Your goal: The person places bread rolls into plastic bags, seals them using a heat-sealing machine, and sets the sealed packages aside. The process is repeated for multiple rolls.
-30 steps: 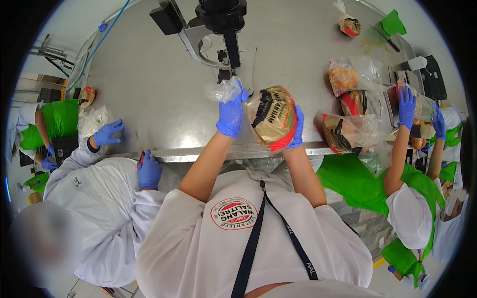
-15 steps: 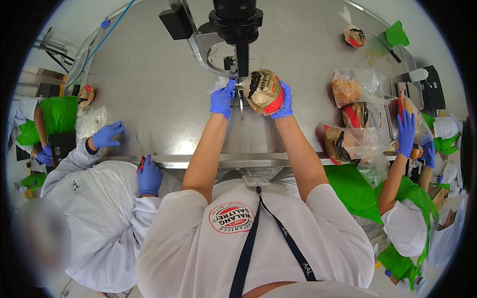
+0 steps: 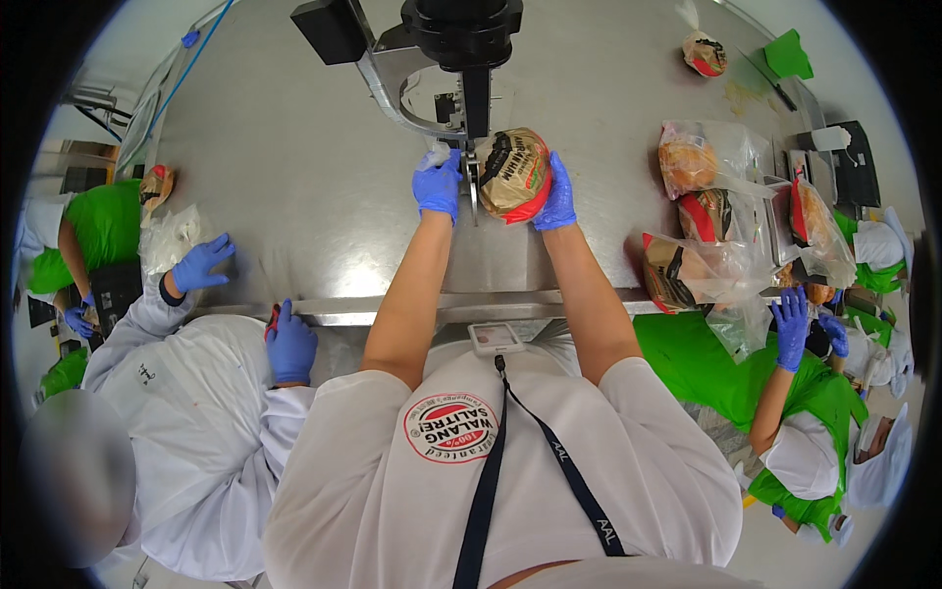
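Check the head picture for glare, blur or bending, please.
Head view: soft glare on the metal table; head view: the table's outer edges curve and the corners go black; head view: a blurred patch hides part of the lower-left co-worker, while the package looks fairly sharp.

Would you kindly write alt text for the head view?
A person's blue-gloved right hand holds a round gold-and-red package beside a black metal machine; the blue-gloved left hand grips clear plastic. Clear-bagged packages lie farther right on a steel table.
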Available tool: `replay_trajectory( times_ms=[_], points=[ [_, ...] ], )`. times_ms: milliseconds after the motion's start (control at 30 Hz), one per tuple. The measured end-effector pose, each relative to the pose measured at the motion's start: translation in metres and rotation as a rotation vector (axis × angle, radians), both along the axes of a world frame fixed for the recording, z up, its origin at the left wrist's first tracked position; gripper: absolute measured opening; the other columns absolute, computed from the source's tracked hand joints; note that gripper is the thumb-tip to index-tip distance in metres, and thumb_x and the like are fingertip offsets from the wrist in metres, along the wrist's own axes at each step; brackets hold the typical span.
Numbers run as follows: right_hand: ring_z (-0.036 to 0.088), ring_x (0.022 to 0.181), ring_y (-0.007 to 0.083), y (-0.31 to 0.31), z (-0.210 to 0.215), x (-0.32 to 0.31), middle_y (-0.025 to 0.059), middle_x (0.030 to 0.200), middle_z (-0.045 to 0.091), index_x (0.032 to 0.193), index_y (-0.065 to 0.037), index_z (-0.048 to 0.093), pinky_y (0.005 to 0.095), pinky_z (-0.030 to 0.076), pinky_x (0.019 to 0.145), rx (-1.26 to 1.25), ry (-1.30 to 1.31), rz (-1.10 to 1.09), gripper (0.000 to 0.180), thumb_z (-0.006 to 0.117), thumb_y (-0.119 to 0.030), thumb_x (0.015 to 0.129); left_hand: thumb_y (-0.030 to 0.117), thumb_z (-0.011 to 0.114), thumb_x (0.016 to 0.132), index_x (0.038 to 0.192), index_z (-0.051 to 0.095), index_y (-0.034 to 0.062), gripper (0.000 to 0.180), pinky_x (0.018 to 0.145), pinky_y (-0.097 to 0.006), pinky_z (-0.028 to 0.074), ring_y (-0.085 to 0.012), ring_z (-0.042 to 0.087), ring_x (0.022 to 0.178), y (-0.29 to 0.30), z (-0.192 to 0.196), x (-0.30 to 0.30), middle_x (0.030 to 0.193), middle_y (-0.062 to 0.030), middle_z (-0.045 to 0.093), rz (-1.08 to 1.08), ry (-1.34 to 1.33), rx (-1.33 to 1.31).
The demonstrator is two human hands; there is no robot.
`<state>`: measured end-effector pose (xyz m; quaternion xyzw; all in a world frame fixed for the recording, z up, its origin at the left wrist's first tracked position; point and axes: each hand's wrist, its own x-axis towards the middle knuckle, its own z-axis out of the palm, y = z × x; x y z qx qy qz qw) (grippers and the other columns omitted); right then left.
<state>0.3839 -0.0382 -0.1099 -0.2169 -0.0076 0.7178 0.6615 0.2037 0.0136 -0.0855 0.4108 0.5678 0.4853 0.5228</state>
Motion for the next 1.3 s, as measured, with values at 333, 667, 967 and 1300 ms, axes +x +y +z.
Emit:
replay_trajectory(
  times_ms=[333,667,967,1300],
  points=[
    [0.054,0.103,0.028,0.017,0.01,0.001,0.0132,0.117,0.054,0.122,-0.005,0.046,0.0415,0.043,0.091,0.096,0.094,0.086,0.05,0.048,-0.041,0.087,0.021,0.063,0.08,0.069,0.059,0.0088,0.017,0.046,-0.021,0.031,-0.0055,0.041,0.05,0.002,0.023,0.006,0.058,0.003,0.048,0.102,-0.288,-0.183],
    [0.053,0.101,0.0204,-0.034,0.1,0.014,0.0065,0.115,0.052,0.122,-0.008,0.045,0.0331,0.046,0.083,0.099,-0.424,0.312,0.05,0.057,-0.037,0.083,-0.001,0.049,0.076,0.076,0.049,0.0039,0.005,0.055,-0.024,0.035,-0.0109,0.039,0.062,-0.071,0.123,-0.047,0.071,0.0002,0.042,-0.173,0.098,0.49],
    [0.043,0.107,0.0347,-0.071,0.106,0.33,0.0228,0.119,0.042,0.12,0.001,0.039,0.0431,0.039,0.086,-0.938,-1.511,-1.144,0.072,0.071,-0.04,0.069,0.019,0.047,0.089,0.103,0.057,0.0056,0.023,0.051,-0.024,0.036,-0.0104,0.045,0.058,0.001,0.119,-0.224,0.072,-0.0009,0.049,0.24,0.181,-0.057],
    [0.056,0.088,0.022,-0.014,0.072,0.306,0.013,0.095,0.061,0.104,0.003,0.055,0.0332,0.043,0.078,-0.317,-0.9,-1.002,0.038,0.05,-0.031,0.088,0.017,0.052,0.086,0.111,0.049,0.0017,0.03,0.076,-0.031,0.041,-0.017,0.05,0.084,-0.018,0.106,-0.185,0.093,-0.0085,0.052,0.547,0.333,0.598]
  ],
)
